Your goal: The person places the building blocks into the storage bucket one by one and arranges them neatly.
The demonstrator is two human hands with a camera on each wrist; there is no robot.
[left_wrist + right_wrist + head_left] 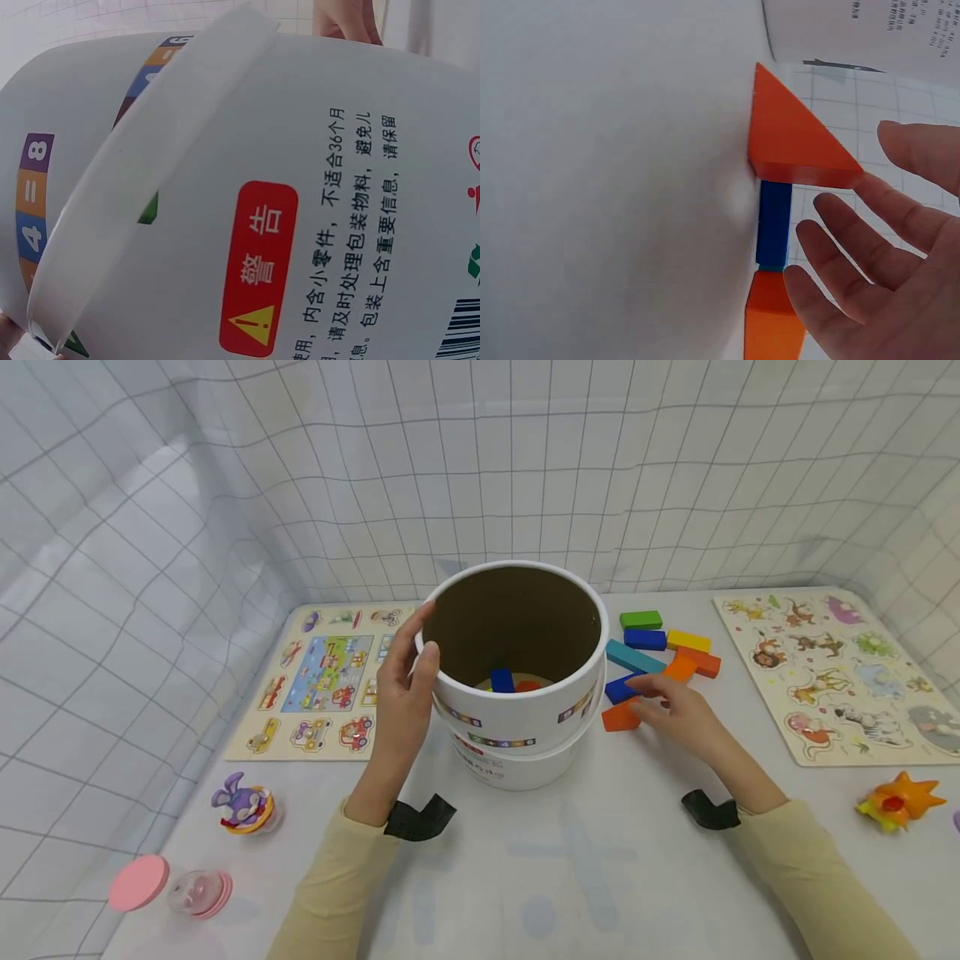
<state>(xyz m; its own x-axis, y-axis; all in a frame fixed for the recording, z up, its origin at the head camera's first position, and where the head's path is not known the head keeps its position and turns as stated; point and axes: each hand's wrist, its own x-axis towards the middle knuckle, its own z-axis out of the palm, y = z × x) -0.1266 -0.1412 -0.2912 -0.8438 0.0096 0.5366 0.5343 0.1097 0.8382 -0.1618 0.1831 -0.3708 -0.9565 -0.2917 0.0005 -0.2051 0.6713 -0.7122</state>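
Observation:
A white bucket [517, 693] stands on the table with a blue block [502, 680] and other coloured pieces inside. On its left rim my left hand [405, 685] holds it, fingers along the side and thumb at the near edge. The left wrist view shows the bucket's printed wall and white handle [150, 165]. My right hand [678, 714] is beside the bucket, thumb apart from the fingers. One fingertip meets the corner of an orange triangular block [795, 139]. Behind that lie a blue block [775, 223] and an orange block [772, 322].
More blocks lie right of the bucket: green [641, 620], blue [645, 639], yellow [688, 642] and teal [636, 657]. Puzzle boards lie left [262, 739] and right [817, 652]. Small toys include a purple rabbit [240, 803], a pink disc [138, 882] and an orange spiky toy [900, 797].

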